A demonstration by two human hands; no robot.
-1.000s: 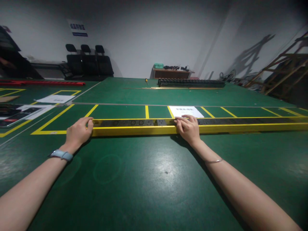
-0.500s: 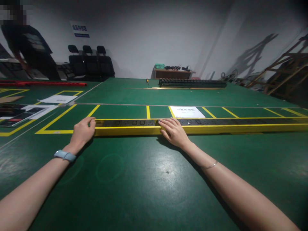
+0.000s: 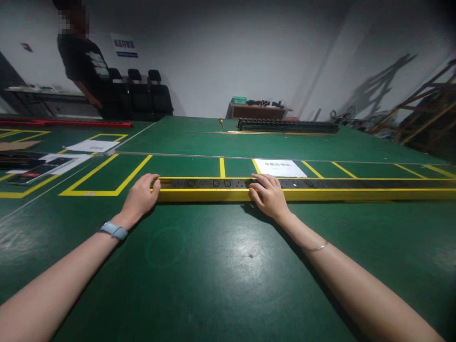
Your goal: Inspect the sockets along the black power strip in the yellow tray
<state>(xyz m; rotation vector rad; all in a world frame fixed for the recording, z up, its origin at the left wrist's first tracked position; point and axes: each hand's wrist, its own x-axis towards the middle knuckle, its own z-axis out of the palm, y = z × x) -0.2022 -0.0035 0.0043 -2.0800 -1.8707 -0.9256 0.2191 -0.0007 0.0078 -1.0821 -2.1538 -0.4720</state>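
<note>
A long yellow power strip (image 3: 206,195) lies across the green table, its dark sockets facing up. It runs on past the right edge of the view. At its left end my left hand (image 3: 142,194) is closed round the end, thumb near the front edge. My right hand (image 3: 269,194) grips the strip further along, with fingers over the top and the thumb by the front side. The undersides of the fingers are hidden. Behind the strip, close to my right hand, lies a white printed sheet (image 3: 280,168).
Yellow tape lines (image 3: 222,167) mark the green table (image 3: 213,285). Dark rails (image 3: 288,126), thin rods and a screwdriver (image 3: 221,122) lie at the back. Papers (image 3: 92,146) and red bars (image 3: 89,124) are at left. A person (image 3: 83,71) stands beyond the table near black seats (image 3: 156,97).
Both hands and the power strip have slid to the right along the table. The person in the background has moved right, in front of the seats. The view has shifted slightly.
</note>
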